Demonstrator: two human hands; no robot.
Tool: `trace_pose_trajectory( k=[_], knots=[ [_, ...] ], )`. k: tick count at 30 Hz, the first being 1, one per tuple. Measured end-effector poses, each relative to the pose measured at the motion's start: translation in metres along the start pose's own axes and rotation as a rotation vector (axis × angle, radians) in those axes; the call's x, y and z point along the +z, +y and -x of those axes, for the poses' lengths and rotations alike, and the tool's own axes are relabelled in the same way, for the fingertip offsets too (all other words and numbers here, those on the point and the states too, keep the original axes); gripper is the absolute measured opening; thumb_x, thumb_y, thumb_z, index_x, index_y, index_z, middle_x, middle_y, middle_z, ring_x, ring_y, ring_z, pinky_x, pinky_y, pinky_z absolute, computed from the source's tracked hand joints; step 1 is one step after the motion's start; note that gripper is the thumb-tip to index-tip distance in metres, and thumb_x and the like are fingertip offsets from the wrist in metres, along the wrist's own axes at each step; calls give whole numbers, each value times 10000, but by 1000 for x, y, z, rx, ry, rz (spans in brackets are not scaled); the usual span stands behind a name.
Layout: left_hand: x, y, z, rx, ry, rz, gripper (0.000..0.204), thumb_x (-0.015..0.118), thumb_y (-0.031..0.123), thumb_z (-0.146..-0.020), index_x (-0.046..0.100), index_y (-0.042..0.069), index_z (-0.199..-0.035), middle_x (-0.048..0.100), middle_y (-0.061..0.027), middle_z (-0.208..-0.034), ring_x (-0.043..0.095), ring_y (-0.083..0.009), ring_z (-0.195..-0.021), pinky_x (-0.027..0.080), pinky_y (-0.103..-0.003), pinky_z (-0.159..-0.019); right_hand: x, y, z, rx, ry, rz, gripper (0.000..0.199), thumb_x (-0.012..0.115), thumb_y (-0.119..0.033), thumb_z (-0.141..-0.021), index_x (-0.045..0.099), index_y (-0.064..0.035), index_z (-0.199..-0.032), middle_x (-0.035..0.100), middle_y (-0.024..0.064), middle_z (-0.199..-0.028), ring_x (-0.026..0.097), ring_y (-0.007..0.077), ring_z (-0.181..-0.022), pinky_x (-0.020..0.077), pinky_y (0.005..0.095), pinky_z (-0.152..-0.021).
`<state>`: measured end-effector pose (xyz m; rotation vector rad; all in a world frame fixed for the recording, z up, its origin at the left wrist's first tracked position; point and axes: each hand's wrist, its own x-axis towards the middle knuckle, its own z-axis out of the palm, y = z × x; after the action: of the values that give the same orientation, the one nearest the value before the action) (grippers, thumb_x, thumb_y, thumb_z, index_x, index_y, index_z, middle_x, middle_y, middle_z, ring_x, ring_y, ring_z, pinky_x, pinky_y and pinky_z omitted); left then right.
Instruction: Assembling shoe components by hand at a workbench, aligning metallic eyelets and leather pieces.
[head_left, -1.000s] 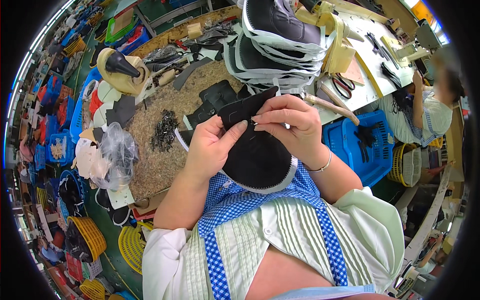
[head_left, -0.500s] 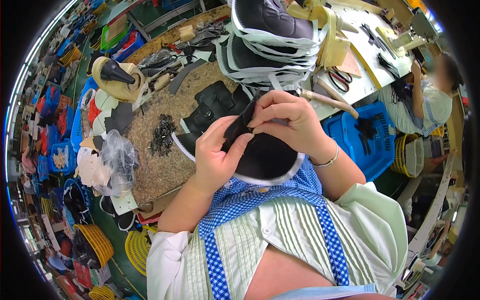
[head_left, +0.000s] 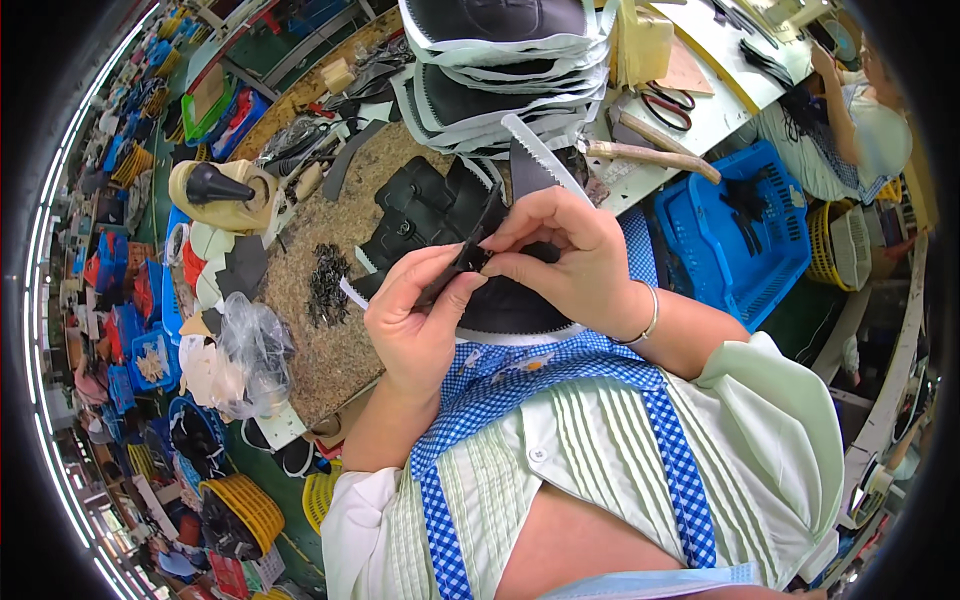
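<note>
step: fitting a small black piece (head_left: 470, 256) to the black shoe upper (head_left: 520, 305), by the look of it
left hand (head_left: 418, 318): pinched the piece
right hand (head_left: 565, 262): pinched the piece too
upper: lay at the apron, below both hands
next: probably a steady two-hand press

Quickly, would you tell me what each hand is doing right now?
Left hand: closed, pinching the black piece.
Right hand: closed, fingers pinching the same black piece at its top edge.

No labels, signs or screens legible. Packaging only: crumpled clear plastic bag (head_left: 245, 350) at left of centre on the bench edge; small tan cardboard box (head_left: 338, 75) at upper left; pale yellow carton (head_left: 645, 40) at top centre-right.
</note>
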<state>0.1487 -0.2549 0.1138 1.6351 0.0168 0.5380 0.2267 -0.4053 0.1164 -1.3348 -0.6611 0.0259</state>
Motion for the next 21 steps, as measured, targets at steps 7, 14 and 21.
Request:
trace_pose_trajectory(
  k=[7, 14, 21],
  knots=[
    [-9, 2, -6, -162, -102, 179, 256, 734, -30, -776, 652, -45, -1018, 665, -47, -925, 602, -80, -786, 484, -206, -700, -24, -17, -25, -196, -345, 301, 180, 733, 5, -716, 654, -29, -875, 598, 79, -850, 621, 177, -677, 517, 266, -595],
    [-6, 10, -2, -213, -58, 144, 257, 742, -24, -761, 662, -36, -1005, 667, -64, -945, 617, -104, -819, 492, -224, -722, -26, -22, -30, -264, -439, 407, 161, 718, 0, -724, 663, -29, -873, 605, 81, -820, 623, 231, -698, 512, 295, -627],
    [-8, 2, -9, 0, -66, -127, 236, 743, -23, -754, 669, -32, -978, 665, -81, -960, 619, -127, -827, 486, -235, -740, -23, -19, -25, -122, -414, 357, 165, 716, -2, -744, 657, -19, -896, 637, 77, -806, 649, 194, -721, 515, 276, -625]
  ],
)
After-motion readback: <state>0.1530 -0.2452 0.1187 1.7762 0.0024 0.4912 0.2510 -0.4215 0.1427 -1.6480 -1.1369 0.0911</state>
